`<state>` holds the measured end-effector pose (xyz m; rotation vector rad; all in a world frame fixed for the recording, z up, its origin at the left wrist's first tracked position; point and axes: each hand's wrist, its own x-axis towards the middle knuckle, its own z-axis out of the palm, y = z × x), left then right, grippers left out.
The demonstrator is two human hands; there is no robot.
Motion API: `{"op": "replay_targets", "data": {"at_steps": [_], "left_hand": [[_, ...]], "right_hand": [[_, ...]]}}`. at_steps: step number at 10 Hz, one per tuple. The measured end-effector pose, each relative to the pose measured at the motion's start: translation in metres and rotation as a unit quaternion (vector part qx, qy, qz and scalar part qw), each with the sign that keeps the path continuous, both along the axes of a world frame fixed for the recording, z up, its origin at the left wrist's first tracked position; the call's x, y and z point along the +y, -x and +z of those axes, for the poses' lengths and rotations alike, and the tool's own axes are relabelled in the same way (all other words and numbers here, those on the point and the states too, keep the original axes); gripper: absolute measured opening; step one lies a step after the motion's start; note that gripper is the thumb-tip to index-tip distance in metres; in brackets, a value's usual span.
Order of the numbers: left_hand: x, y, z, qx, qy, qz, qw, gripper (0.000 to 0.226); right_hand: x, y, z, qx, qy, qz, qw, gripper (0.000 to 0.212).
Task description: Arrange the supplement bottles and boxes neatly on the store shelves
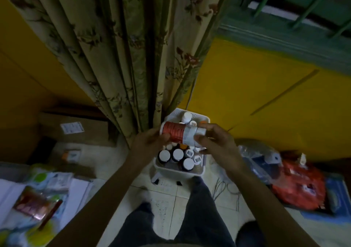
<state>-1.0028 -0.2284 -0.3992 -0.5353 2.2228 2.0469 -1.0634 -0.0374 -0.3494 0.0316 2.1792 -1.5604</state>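
Observation:
A white supplement bottle (177, 133) with an orange-red label lies sideways in both my hands, above a white plastic basket (178, 171). My left hand (150, 142) grips its base end. Around the cap end closes my right hand (214, 142). Inside the basket stand several dark bottles with white caps (177, 154), and one white bottle (187, 116) stands at the far end. The basket's middle is hidden behind the held bottle and my hands.
A flowered curtain (133, 56) hangs just behind the basket against a yellow wall (256, 94). A cardboard box (76, 129) lies at the left, packets and papers (38, 195) at lower left, an orange-red bag (300, 186) and plastic wrap at right. My legs stand on a tiled floor (167, 199).

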Motion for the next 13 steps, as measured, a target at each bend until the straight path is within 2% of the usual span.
{"op": "replay_targets", "data": {"at_steps": [1, 2, 3, 4, 5, 7, 9, 10, 11, 12, 13], "left_hand": [[0.009, 0.021, -0.015, -0.041, 0.008, 0.027, 0.999, 0.027], [0.025, 0.043, -0.033, -0.082, 0.071, 0.065, 0.992, 0.029], [0.051, 0.057, -0.044, -0.15, 0.126, 0.109, 0.975, 0.041], [0.075, 0.065, -0.051, -0.208, 0.178, 0.114, 0.955, 0.064], [0.095, 0.069, -0.054, -0.249, 0.197, 0.123, 0.94, 0.054], [0.111, 0.084, -0.069, -0.273, 0.206, 0.138, 0.93, 0.061], [0.11, 0.1, -0.09, -0.249, 0.232, 0.17, 0.925, 0.059], [0.113, 0.096, -0.098, -0.263, 0.215, 0.169, 0.925, 0.061], [0.116, 0.087, -0.105, -0.292, 0.204, 0.158, 0.921, 0.064], [0.12, 0.079, -0.103, -0.297, 0.197, 0.163, 0.92, 0.064], [0.123, 0.069, -0.093, -0.29, 0.21, 0.173, 0.918, 0.066]], "right_hand": [[0.003, 0.056, -0.016, 0.019, -0.049, 0.069, 0.996, 0.025], [0.009, 0.117, -0.043, 0.076, -0.141, 0.159, 0.974, 0.027], [0.012, 0.174, -0.08, 0.095, -0.207, 0.233, 0.945, 0.038], [-0.003, 0.216, -0.126, 0.097, -0.247, 0.324, 0.908, 0.046], [-0.025, 0.236, -0.17, 0.122, -0.294, 0.412, 0.854, 0.052], [-0.061, 0.256, -0.227, 0.217, -0.368, 0.491, 0.759, 0.056], [-0.083, 0.266, -0.282, 0.233, -0.345, 0.573, 0.706, 0.067], [-0.091, 0.266, -0.308, 0.198, -0.355, 0.571, 0.713, 0.048], [-0.087, 0.261, -0.318, 0.23, -0.381, 0.59, 0.673, 0.04], [-0.087, 0.258, -0.314, 0.228, -0.396, 0.596, 0.66, 0.057], [-0.076, 0.25, -0.296, 0.251, -0.409, 0.592, 0.647, 0.06]]}}
